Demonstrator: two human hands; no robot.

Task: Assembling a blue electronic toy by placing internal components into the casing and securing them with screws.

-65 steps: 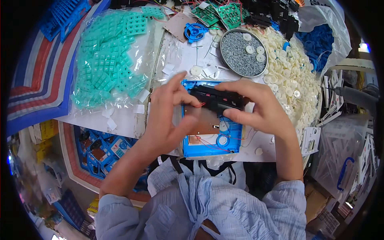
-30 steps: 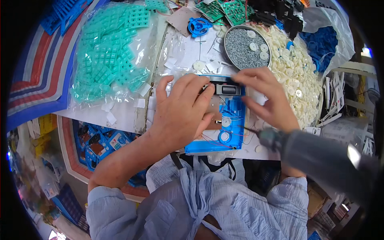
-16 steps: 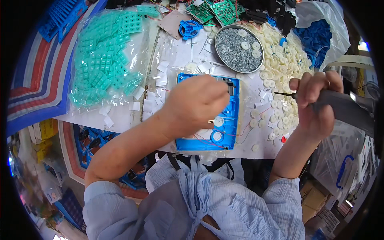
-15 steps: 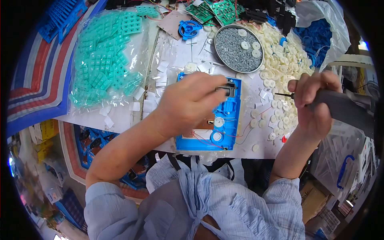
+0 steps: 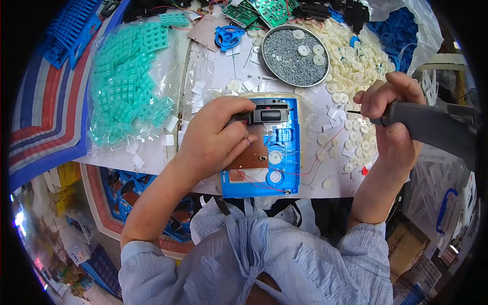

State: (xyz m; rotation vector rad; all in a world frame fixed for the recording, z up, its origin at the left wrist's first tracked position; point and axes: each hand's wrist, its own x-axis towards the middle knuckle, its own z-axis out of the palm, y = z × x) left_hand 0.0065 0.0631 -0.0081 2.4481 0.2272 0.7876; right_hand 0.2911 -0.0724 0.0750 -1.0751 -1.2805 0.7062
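A blue plastic housing (image 5: 288,178) lies open on the table in front of me. Inside it are a brown circuit board (image 5: 250,156), white discs and thin red wires. My left hand (image 5: 216,134) reaches over its left side, fingers bent round the left end of a black rectangular module (image 5: 272,116) at the housing's far end. Part of that module and of the board is hidden under the fingers. To the right, my right hand (image 5: 394,119) grips a dark grey power screwdriver (image 5: 432,127) above the table. Its thin bit points left, apart from the housing.
A round metal dish (image 5: 292,63) of small screws stands beyond the housing. Cream plastic discs (image 5: 351,66) are heaped to its right. A clear bag of green keypads (image 5: 124,81) lies at the left. Green circuit boards (image 5: 274,12) and a blue ring part (image 5: 229,37) sit at the back.
My left hand has moved left and slightly down, and more of the black module and the brown board shows. My right hand with the screwdriver stays at the right, almost unmoved.
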